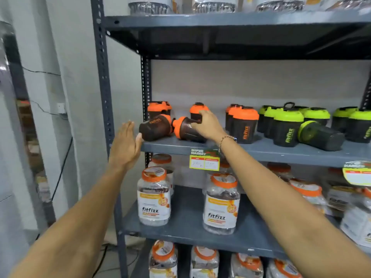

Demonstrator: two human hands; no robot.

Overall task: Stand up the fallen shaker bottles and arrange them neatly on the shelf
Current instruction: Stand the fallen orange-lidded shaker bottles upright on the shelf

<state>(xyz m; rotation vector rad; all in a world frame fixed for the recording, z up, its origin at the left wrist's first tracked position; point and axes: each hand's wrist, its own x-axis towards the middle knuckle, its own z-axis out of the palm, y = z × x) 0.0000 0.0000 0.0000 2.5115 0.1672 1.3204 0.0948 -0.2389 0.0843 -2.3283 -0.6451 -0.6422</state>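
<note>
Two dark shaker bottles with orange lids lie on their sides at the left end of the grey shelf (261, 151). My right hand (206, 125) grips the right fallen one (185, 130) around its body. My left hand (125, 144) is open, fingers together, its thumb touching the base of the left fallen one (154, 128). Upright orange-lidded shakers (245, 125) stand behind and to the right. Green-lidded shakers (287, 127) stand further right, and one green-lidded shaker (321, 135) lies on its side in front of them.
Clear jars with orange lids (153, 197) fill the shelf below and the one under it. A yellow price tag (204, 162) hangs on the shelf edge. The perforated steel upright (103, 87) stands at the left, a white wall beyond it.
</note>
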